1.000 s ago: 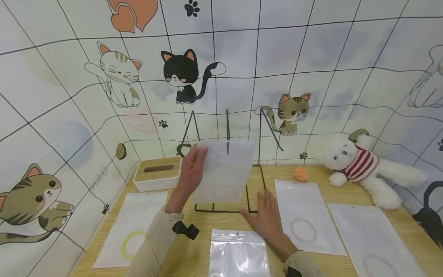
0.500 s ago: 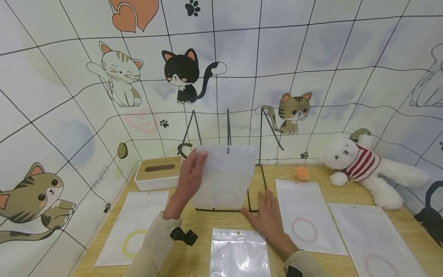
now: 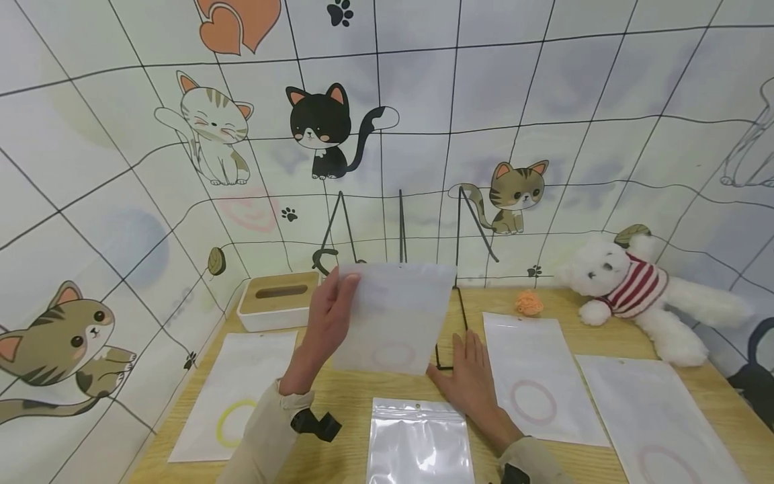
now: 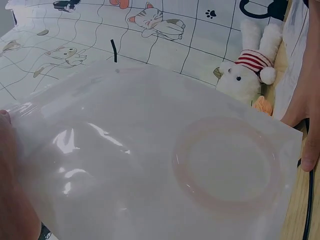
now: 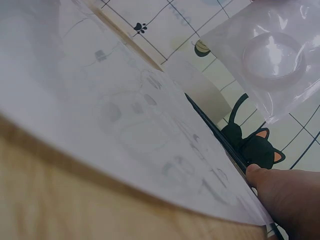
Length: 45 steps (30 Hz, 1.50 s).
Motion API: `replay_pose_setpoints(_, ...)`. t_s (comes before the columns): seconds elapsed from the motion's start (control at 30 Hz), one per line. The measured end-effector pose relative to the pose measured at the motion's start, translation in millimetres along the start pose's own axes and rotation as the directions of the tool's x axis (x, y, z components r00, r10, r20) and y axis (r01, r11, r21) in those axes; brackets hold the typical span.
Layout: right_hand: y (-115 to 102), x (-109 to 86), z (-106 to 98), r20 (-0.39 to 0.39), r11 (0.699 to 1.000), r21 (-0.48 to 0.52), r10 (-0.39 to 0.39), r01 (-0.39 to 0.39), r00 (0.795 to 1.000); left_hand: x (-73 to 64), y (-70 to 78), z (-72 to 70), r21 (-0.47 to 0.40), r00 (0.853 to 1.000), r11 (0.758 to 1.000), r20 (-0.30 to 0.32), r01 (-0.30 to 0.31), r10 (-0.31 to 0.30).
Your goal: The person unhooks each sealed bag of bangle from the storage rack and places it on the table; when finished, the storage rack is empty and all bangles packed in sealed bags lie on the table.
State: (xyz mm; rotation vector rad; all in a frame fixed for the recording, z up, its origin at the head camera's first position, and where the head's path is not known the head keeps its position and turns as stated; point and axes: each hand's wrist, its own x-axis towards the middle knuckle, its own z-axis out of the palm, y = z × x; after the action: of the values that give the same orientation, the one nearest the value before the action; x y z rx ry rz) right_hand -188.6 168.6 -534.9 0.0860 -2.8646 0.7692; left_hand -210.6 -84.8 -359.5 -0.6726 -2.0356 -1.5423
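Note:
My left hand [image 3: 329, 312] pinches the left edge of a translucent zip bag [image 3: 393, 302], thumb in front. The bag hangs upright before a black wire display rack [image 3: 458, 242], hiding much of it. A pale pink ring [image 4: 179, 162] shows through the bag's lower part in the left wrist view. Just above the bag's top edge is a black hook [image 4: 114, 50]. My right hand [image 3: 471, 376] rests with straight fingers by the rack's base at its right front corner. Its thumb [image 5: 255, 172] touches the black bar in the right wrist view.
A silvery zip bag [image 3: 417, 444] lies in front. Bags with rings lie at left [image 3: 242, 376] and right [image 3: 520, 356], with another bag [image 3: 641, 390] farther right. Behind stand a tissue box [image 3: 281, 316], an orange ball [image 3: 529, 302] and a white plush bear [image 3: 629, 289].
The held bag has moved down and slightly right. The hook tip that overlapped its top now shows only above the edge. My right hand stays by the rack's base.

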Motion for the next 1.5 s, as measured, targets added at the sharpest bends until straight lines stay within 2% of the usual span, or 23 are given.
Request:
replay_pose_setpoints(0.13, 0.9, 0.6, 1.2, -0.024, 1.0, -0.001, -0.008, 0.008, 1.0, -3.9, 2.1, -4.5, -0.029, 1.0, 1.0, -0.007, -0.004, 0.004)
replay_pose_setpoints(0.3, -0.3, 0.8, 0.2, -0.026, 1.0, 0.005, -0.007, 0.007, 1.0, -10.2, 2.2, -16.5, -0.045, 0.999, 0.998, 0.003, 0.047, -0.047)
replay_pose_setpoints(0.53, -3.6, 1.9, -2.3, -0.012, 1.0, 0.017, 0.0, 0.001, 1.0, -21.8, -2.9, -39.3, 0.046, 0.991, 0.99, -0.048, 0.131, -0.129)
replay_pose_setpoints(0.67, -3.4, 1.4, -2.8, -0.01, 1.0, 0.022, 0.003, -0.002, 1.0, -27.2, -6.6, -52.2, 0.047, 0.986, 0.986, -0.059, 0.161, -0.158)
replay_pose_setpoints(0.9, -0.8, 0.0, -0.8, 0.004, 1.0, 0.026, 0.012, -0.013, 1.0, -41.0, -13.6, -72.0, 0.08, 0.962, 0.961, -0.089, 0.266, -0.259)
replay_pose_setpoints(1.03, 0.0, -0.9, -1.7, 0.006, 1.0, 0.028, 0.014, -0.014, 1.0, -48.0, -20.3, -81.7, 0.118, 0.958, 0.954, -0.114, 0.277, -0.264)
replay_pose_setpoints(1.17, 0.1, -0.6, -2.8, 0.016, 0.999, 0.03, 0.017, -0.018, 1.0, -51.5, -28.4, -90.2, 0.148, 0.954, 0.945, -0.115, 0.293, -0.278)
replay_pose_setpoints(1.23, 0.2, 0.0, -2.9, 0.02, 0.999, 0.029, 0.018, -0.018, 1.0, -51.6, -33.3, -94.4, 0.147, 0.947, 0.938, -0.116, 0.313, -0.298)
replay_pose_setpoints(1.33, 0.4, 0.8, -2.8, 0.019, 0.999, 0.027, 0.018, -0.018, 1.0, -50.8, -41.4, -100.6, 0.135, 0.93, 0.922, -0.121, 0.362, -0.348)
replay_pose_setpoints(1.4, 0.3, 1.1, -2.4, 0.018, 1.0, 0.025, 0.016, -0.016, 1.0, -50.7, -46.5, -103.9, 0.105, 0.915, 0.911, -0.119, 0.399, -0.387)
replay_pose_setpoints(1.5, 0.3, 1.3, -1.4, 0.019, 1.0, 0.025, 0.014, -0.014, 1.0, -51.7, -52.7, -107.2, 0.071, 0.888, 0.886, -0.081, 0.459, -0.453)
